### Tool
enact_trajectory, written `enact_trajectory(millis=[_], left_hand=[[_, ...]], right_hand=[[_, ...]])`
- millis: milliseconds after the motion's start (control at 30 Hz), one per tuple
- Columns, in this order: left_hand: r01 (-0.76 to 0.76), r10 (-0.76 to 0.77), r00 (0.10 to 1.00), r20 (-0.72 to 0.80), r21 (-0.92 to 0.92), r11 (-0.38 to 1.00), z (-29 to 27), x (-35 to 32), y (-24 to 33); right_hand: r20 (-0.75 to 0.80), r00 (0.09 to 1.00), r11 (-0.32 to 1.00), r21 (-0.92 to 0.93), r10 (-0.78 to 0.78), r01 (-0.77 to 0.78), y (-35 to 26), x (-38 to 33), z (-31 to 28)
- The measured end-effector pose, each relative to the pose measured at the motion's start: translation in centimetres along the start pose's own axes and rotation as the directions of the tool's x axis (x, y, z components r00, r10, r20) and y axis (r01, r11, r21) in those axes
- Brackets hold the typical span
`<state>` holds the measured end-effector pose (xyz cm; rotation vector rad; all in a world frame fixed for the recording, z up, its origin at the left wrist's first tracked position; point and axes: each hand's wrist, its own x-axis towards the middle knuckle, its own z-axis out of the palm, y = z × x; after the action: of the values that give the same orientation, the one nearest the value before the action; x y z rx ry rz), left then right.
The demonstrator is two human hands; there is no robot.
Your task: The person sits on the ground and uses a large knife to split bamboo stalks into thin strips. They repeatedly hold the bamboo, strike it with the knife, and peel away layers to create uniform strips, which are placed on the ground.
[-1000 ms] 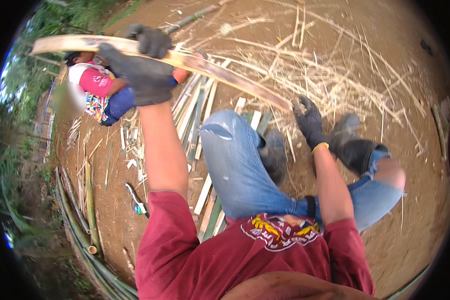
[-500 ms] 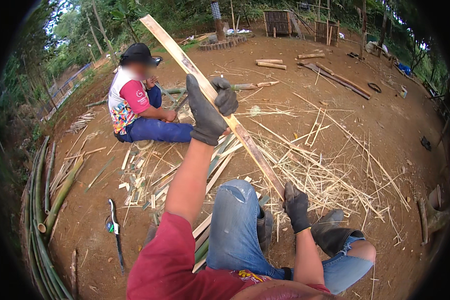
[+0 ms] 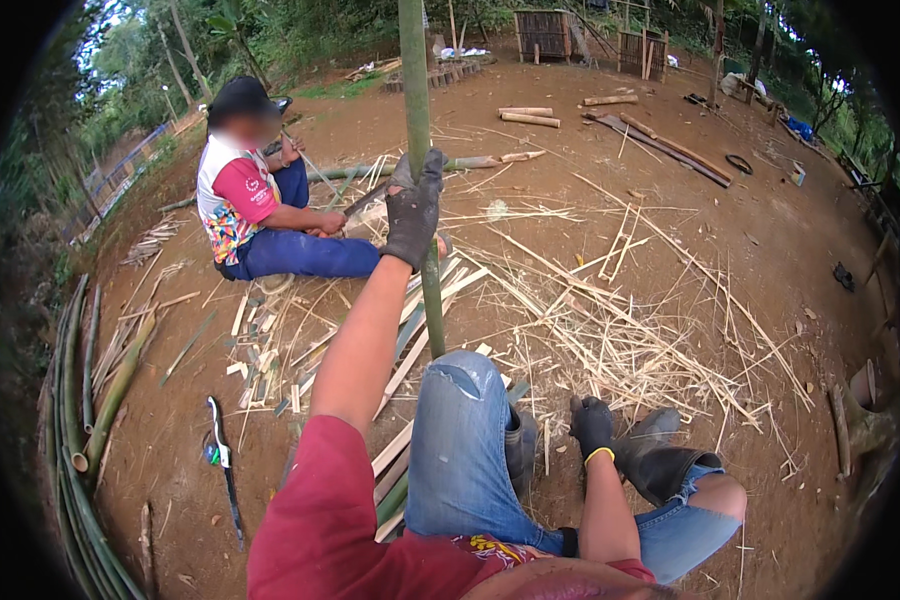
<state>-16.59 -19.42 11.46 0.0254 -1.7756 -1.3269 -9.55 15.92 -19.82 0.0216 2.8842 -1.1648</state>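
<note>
A long split piece of bamboo point(image 3: 416, 85), green face showing, stands nearly upright in front of me. My left hand point(image 3: 412, 212), in a dark work glove, is wrapped round it about midway. Its lower end reaches down by my raised knee point(image 3: 460, 385), and its top runs out of view. Low on the right, my right hand point(image 3: 593, 424), also gloved, is closed beside my dark boot point(image 3: 655, 455), away from the bamboo. Whether anything is in those fingers I cannot make out.
A co-worker point(image 3: 260, 200) sits at the left with a blade point(image 3: 363, 201) in hand. Bamboo shavings point(image 3: 630, 355) and split strips point(image 3: 440, 300) litter the ground ahead. Green poles point(image 3: 70, 400) and a saw-like tool point(image 3: 225, 460) lie at the left; cut lengths point(image 3: 530, 118) farther back.
The bamboo piece has swung from a slant to nearly upright and turned from its pale face to its green face. My right hand has let go of its lower end.
</note>
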Motion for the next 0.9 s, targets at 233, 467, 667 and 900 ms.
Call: enact_trajectory(millis=[233, 467, 667, 900], left_hand=[[0.092, -0.227, 0.942, 0.247, 0.46, 0.883, -5.2, -3.9, -5.8], [-0.238, -0.594, 0.644, 0.481, 0.865, 0.442, -13.3, -23.6, -22.1], [0.059, -0.905, 0.301, 0.301, 0.941, 0.333, -14.2, -40.7, -22.8], [0.359, -0.813, 0.579, 0.065, 0.875, 0.325, -12.3, -42.6, -21.2]], right_hand=[[0.51, 0.812, 0.667, 0.504, 0.282, -0.549, 6.1, 1.5, 3.9], [0.538, 0.771, 0.832, 0.209, 0.341, -0.513, 10.5, 0.4, 5.8], [0.562, 0.758, 0.783, 0.285, 0.331, -0.553, 9.2, -0.7, 6.0], [0.519, 0.82, 0.914, 0.163, 0.241, -0.372, 9.7, -1.1, 6.7]])
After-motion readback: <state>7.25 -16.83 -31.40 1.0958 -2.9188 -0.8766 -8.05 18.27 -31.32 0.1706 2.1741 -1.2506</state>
